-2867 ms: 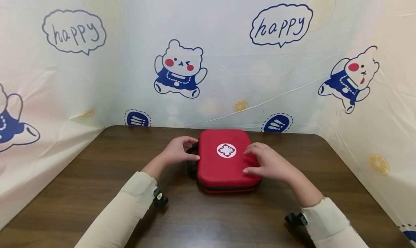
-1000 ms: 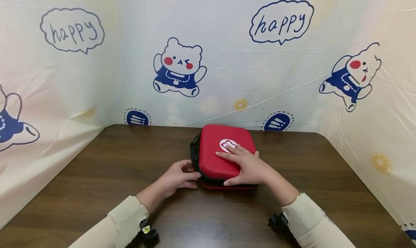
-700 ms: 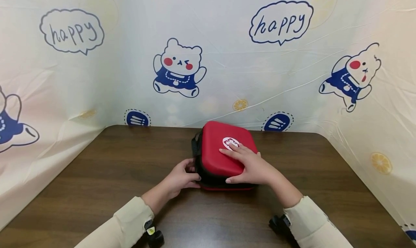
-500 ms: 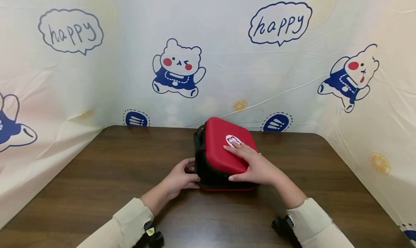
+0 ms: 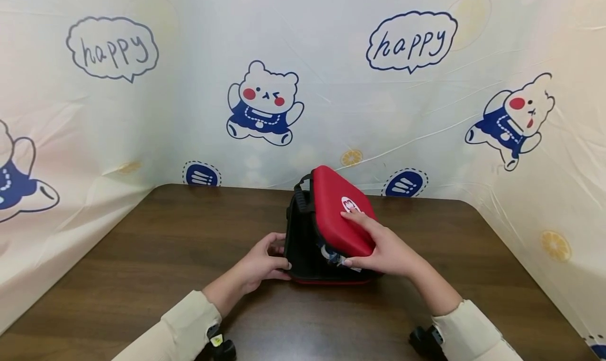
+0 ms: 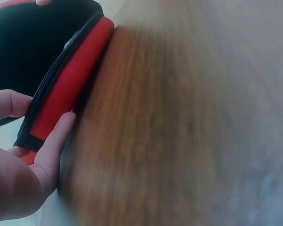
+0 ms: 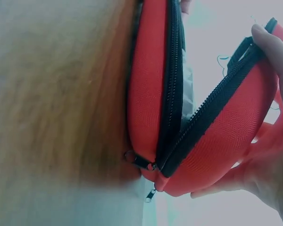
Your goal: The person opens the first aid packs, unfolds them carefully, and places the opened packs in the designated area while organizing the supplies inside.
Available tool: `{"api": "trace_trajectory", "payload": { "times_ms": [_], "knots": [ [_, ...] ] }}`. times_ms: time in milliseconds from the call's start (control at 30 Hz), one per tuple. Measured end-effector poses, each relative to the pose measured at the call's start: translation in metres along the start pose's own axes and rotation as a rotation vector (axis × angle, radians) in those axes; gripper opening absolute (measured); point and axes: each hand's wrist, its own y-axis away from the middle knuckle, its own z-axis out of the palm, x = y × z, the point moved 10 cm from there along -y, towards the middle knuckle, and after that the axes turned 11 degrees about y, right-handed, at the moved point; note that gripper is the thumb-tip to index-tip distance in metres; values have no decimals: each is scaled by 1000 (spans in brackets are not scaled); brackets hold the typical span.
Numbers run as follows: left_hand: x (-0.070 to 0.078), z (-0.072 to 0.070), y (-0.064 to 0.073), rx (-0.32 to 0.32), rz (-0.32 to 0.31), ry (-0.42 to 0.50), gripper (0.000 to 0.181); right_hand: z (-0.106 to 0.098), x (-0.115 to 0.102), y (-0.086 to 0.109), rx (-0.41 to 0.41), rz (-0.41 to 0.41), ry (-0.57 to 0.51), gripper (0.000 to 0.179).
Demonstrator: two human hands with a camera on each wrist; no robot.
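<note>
A red first-aid case (image 5: 338, 208) with a white cross emblem stands partly open on the table. Its lid tilts up toward the right, with a black handle (image 5: 303, 198) on the raised edge. My left hand (image 5: 259, 261) pinches the rim of the lower half (image 6: 68, 89) at its left front corner. My right hand (image 5: 385, 248) grips the lid, thumb at the zipper edge and fingers over the outer face. In the right wrist view, zipper pulls (image 7: 139, 161) hang near the hinge end. Something blue and white (image 5: 331, 254) shows inside; most contents are hidden.
The brown wooden table (image 5: 142, 261) extends around the case. Behind it and at both sides hangs a pale curtain (image 5: 331, 29) printed with bears. A black camera (image 5: 223, 349) is strapped at the left wrist, another (image 5: 426, 342) at the right.
The case was closed at first. My left hand moved to the front left corner, my right hand onto the lid, and the lid has swung up and rightward, exposing the black inside.
</note>
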Motion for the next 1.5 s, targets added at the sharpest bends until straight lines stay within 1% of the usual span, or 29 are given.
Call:
{"api": "trace_trajectory", "payload": {
  "times_ms": [200, 333, 467, 567, 633, 733, 933, 1033, 1100, 1167, 1267, 1333, 1367, 1433, 1500],
  "knots": [
    [-1, -2, 2, 5, -11, -13, 65, -9, 6, 7, 30, 43, -20, 94],
    [0, -5, 3, 12, -14, -11, 66, -17, 8, 12, 34, 61, -75, 97],
    [1, -7, 3, 22, -22, -13, 67, -27, 10, 16, 49, 48, -142, 98],
    [2, -9, 4, 17, -27, -16, 67, -34, 10, 19, 71, 31, -164, 97],
    [2, -10, 4, 9, -30, -12, 67, -39, 10, 22, 83, 37, -171, 97],
    [3, -12, 5, 5, -33, -11, 67, -47, 13, 28, 113, 58, -182, 101],
    [4, -17, 9, 23, -46, -23, 68, -71, 15, 42, 225, 70, -171, 122],
    [4, -19, 9, 28, -52, -33, 69, -82, 16, 49, 264, 73, -156, 124],
    [4, -20, 9, 28, -57, -34, 70, -90, 16, 55, 288, 84, -143, 118],
    [5, -21, 9, 26, -61, -31, 72, -99, 19, 62, 312, 115, -150, 105],
    [5, -22, 8, 30, -68, -26, 74, -116, 27, 75, 358, 203, -127, 77],
    [6, -23, 8, 32, -66, -28, 76, -126, 36, 83, 368, 280, -98, 64],
    [6, -24, 8, 35, -67, -29, 77, -129, 41, 87, 362, 313, -77, 61],
    [6, -25, 8, 35, -65, -34, 77, -134, 50, 93, 336, 362, -43, 60],
    [6, -26, 7, 37, -61, -34, 79, -136, 57, 98, 301, 382, -14, 61]
  ]
}}
